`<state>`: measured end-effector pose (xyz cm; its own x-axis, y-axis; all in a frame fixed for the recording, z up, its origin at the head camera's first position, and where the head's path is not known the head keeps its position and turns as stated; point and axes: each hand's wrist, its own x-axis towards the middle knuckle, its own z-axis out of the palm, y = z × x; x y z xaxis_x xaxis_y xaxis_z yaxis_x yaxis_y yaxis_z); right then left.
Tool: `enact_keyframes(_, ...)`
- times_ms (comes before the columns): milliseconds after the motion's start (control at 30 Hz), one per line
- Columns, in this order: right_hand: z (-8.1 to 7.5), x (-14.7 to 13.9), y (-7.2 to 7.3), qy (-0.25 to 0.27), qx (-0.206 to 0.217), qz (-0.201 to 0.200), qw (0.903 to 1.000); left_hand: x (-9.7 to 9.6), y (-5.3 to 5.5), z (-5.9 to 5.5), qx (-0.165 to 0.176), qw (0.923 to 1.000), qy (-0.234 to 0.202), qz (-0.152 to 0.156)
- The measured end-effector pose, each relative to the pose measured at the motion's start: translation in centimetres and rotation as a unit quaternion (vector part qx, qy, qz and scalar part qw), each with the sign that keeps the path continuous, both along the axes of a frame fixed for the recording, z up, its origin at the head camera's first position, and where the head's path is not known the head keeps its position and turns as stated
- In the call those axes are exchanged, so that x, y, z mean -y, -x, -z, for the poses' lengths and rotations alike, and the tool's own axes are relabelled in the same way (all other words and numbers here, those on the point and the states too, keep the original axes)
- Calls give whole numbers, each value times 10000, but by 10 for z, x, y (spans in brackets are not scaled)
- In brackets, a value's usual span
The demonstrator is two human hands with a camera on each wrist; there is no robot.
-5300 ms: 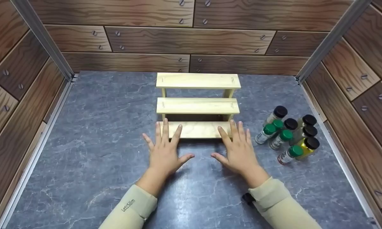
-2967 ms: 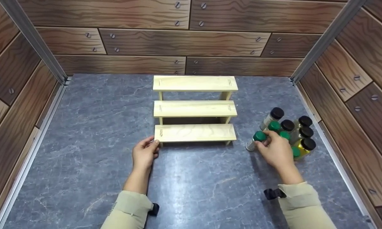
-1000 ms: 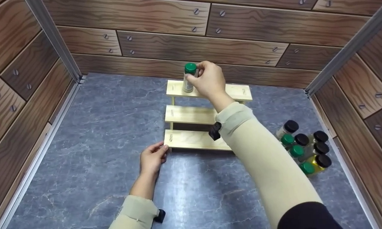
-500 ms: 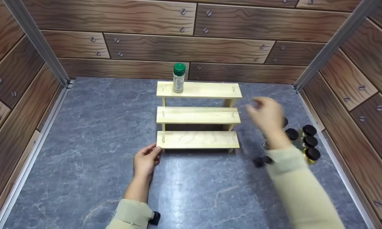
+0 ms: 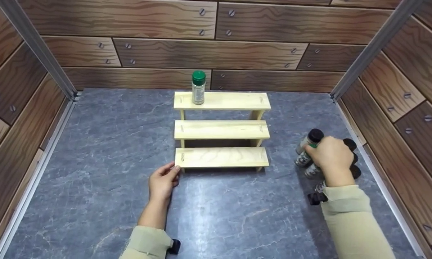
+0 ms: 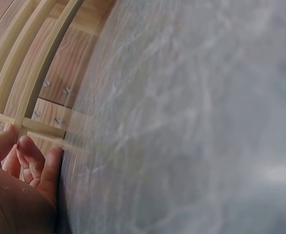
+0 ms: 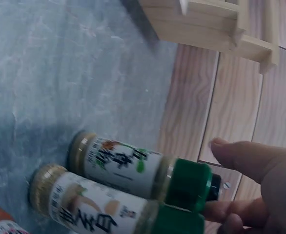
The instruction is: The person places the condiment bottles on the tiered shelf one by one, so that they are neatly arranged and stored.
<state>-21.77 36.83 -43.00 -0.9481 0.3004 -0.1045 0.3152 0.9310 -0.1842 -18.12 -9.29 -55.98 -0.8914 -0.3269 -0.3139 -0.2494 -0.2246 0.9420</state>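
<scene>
A three-tier wooden shelf stands in the middle of the table. At its lowest tier's left corner, my left hand pinches the board edge, as the left wrist view also shows. One green-capped spice jar stands upright on the top tier, toward the left. My right hand is over the jar cluster on the right and hides several caps. In the right wrist view, the thumb is apart from the green cap of a labelled spice jar, with fingers behind it. Another green-capped jar stands beside it.
A black-capped jar stands at the back of the cluster, and more black caps show right of the hand. Wood-patterned walls enclose the marbled grey table at the back and sides.
My right hand took a green-capped spice jar from the cluster, set it on the top tier, let go and came back to the cluster. My left hand moved to the shelf's corner and stayed.
</scene>
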Motion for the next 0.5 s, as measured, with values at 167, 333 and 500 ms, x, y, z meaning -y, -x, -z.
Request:
enact_keyframes(167,3,1,1,-137,275,28,9995,-2,0,1,109,9999,110,-4)
enact_keyframes(333,8,0,0,188,132,-412,9989,-2,1,0,64,10000,70,-13)
enact_keyframes(500,13,2,0,724,-148,-883,9933,0,1,0,0,10000,-14,-21)
